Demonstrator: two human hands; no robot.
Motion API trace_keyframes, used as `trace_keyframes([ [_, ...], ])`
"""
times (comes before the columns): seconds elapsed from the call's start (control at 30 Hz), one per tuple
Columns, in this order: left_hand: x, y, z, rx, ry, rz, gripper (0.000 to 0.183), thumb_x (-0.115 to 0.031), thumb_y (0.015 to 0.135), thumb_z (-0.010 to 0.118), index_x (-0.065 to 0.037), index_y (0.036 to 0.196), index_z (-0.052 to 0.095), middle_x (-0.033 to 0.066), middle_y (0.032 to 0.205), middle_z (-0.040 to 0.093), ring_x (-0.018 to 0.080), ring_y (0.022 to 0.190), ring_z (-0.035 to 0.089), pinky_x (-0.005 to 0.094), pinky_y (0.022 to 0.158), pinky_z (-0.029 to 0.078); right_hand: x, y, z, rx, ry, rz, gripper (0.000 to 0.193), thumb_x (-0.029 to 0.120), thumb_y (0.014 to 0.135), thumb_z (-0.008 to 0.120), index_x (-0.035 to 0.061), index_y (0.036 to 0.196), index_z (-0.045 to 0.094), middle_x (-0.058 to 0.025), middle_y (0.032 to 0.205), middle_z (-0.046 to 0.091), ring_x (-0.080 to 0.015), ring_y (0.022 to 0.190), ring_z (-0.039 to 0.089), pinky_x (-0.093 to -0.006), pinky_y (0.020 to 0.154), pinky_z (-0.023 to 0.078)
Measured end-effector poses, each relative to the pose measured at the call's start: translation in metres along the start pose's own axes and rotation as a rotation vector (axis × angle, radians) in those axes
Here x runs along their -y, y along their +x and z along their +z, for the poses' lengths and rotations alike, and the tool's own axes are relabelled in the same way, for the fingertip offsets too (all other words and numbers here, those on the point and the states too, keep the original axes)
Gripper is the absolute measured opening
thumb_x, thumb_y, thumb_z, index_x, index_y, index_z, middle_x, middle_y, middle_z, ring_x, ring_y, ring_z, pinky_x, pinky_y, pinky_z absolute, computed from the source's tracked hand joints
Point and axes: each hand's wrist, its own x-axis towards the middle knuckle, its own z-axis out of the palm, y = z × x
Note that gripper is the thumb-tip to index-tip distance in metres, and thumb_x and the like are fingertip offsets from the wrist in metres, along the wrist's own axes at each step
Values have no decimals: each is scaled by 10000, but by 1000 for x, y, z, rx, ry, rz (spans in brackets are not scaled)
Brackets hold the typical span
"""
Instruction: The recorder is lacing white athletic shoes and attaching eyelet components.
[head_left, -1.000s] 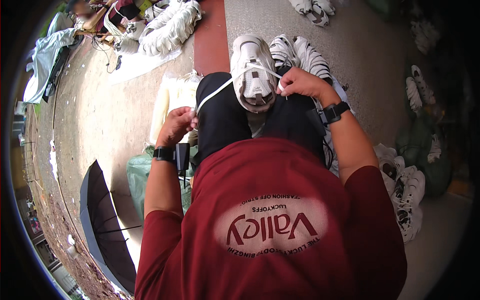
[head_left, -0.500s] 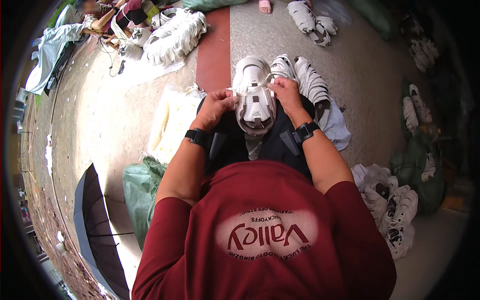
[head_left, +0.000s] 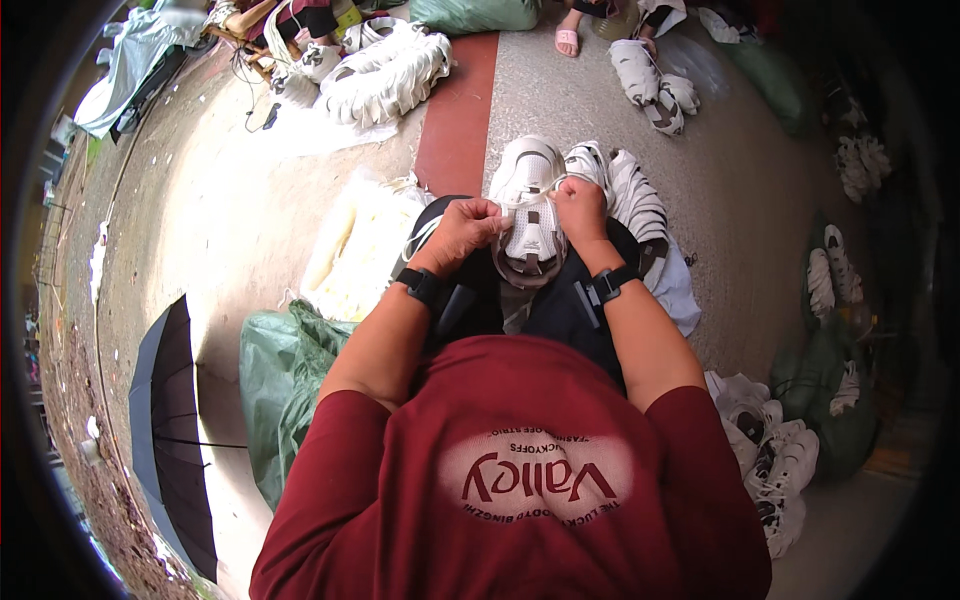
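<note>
A white sneaker (head_left: 532, 240) with brown-grey trim rests between my knees, its toe pointing away from me. At its left edge, my left hand (head_left: 468, 232) pinches a white shoelace (head_left: 418, 240), whose loose part hangs in a curve beside the hand. My right hand (head_left: 582, 212) is closed at the shoe's right edge, with lace at the fingertips. Just beyond it are another white sneaker (head_left: 586, 162) and a row of stacked white shoes (head_left: 637, 200). The lace between the two hands is hard to make out.
A clear bag of pale laces (head_left: 365, 235) lies left of my legs, near a green sack (head_left: 285, 390) and a dark open umbrella (head_left: 175, 430). White shoes (head_left: 775, 470) are heaped at my right. Far ahead, people sit by shoe bundles (head_left: 390, 75).
The lace that arched over the shoe between my hands now lies lower, with a curve beside my left hand. My left fingers have come onto the shoe's edge. The whole view has shifted slightly.
</note>
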Motion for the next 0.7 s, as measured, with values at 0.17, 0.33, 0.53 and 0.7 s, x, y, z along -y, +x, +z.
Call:
trace_keyframes([
  [0.17,6,12,-1,-111,-141,76,97,-100,833,634,-55,755,599,-25,647,563,45,547,485,177,503,377,49,-24,-19,225,-429,-157,171,143,745,611,3,830,562,-210,811,564,-375,774,578,-429,666,482],
  [0.33,9,30,3,-155,-328,202,85,-31,815,633,-46,744,587,-5,655,569,66,551,505,189,517,404,27,-26,-13,147,-418,-268,85,57,721,555,-3,780,545,-198,779,544,-373,701,562,-433,652,478],
  [0.53,14,29,9,-256,-355,179,106,10,808,621,-45,736,566,15,668,577,86,560,522,207,511,425,37,-34,-17,-67,-258,-439,64,44,687,568,19,746,573,-179,796,537,-353,654,542,-422,597,449],
  [0.7,15,24,11,-284,-355,224,106,35,802,615,-36,751,555,24,674,585,93,586,544,225,536,463,54,-28,-16,144,-292,-610,162,87,703,611,65,862,623,-184,896,535,-344,821,525,-406,717,416],
])
